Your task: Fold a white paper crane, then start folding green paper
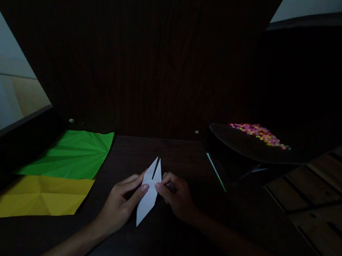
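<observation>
**Two hands pinch a folded white paper on a dark table**

Head camera view, dim light: a white paper (148, 194) folded into a long, narrow kite shape lies near the middle of a dark wooden table (185, 163). Its far end splits into two sharp points; its near end tapers to a single point aimed toward the person. The left hand (123, 201) grasps the paper's left edge, thumb and fingertips pressed to it. The right hand (177, 196) pinches the right edge, with its fingers curled close against the fold.

To the left, well apart from the hands, a creased green sheet (75, 153) lies flat, with a creased yellow sheet (39, 196) touching its near edge. To the right, a dark tray (244, 144) holds a scatter of small pink and yellow pieces (260, 133), too small to identify. Nothing lies between the hands and the paper.
</observation>
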Tool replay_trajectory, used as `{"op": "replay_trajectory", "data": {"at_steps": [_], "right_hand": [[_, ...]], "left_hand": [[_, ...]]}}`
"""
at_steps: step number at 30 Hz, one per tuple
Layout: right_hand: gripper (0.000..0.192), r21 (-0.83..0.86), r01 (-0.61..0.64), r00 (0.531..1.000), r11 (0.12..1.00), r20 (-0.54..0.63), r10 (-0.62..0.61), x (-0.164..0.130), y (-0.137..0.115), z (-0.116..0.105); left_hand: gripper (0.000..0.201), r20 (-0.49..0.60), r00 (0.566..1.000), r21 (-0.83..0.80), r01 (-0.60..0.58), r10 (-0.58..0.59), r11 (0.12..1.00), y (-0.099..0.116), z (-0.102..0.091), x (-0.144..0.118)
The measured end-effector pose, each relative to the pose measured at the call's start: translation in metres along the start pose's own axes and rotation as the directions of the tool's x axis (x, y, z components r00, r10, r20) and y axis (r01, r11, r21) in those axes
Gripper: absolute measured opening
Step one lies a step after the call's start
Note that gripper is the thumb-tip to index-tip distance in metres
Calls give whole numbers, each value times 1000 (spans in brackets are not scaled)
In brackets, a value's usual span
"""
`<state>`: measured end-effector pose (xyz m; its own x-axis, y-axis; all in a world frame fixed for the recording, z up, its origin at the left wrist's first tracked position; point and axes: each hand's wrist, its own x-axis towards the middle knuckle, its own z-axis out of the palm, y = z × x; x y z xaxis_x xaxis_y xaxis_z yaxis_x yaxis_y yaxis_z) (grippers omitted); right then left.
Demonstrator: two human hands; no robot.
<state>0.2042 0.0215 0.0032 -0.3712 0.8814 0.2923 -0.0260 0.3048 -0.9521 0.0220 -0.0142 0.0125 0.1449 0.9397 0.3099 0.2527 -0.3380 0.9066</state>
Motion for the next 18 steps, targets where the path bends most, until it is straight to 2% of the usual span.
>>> {"op": "replay_trajectory", "data": {"at_steps": [4, 8, 13, 18], "right_hand": [[23, -21, 9, 1000, 1000, 1, -9, -1, 1, -1], [25, 4, -50, 999, 999, 5, 50, -1, 0, -1], [26, 54, -85, 996, 995, 16, 84, -1, -1, 0], [25, 78, -107, 994, 991, 16, 106, -1, -1, 0]], "left_hand": [[33, 15, 1000, -8, 12, -12, 1000, -3, 0, 0], [42, 20, 999, -97, 41, -39, 994, -4, 2, 0], [58, 82, 983, -215, 179, -165, 960, -7, 5, -2], [58, 118, 971, -318, 235, -208, 918, -8, 7, -2]]}}
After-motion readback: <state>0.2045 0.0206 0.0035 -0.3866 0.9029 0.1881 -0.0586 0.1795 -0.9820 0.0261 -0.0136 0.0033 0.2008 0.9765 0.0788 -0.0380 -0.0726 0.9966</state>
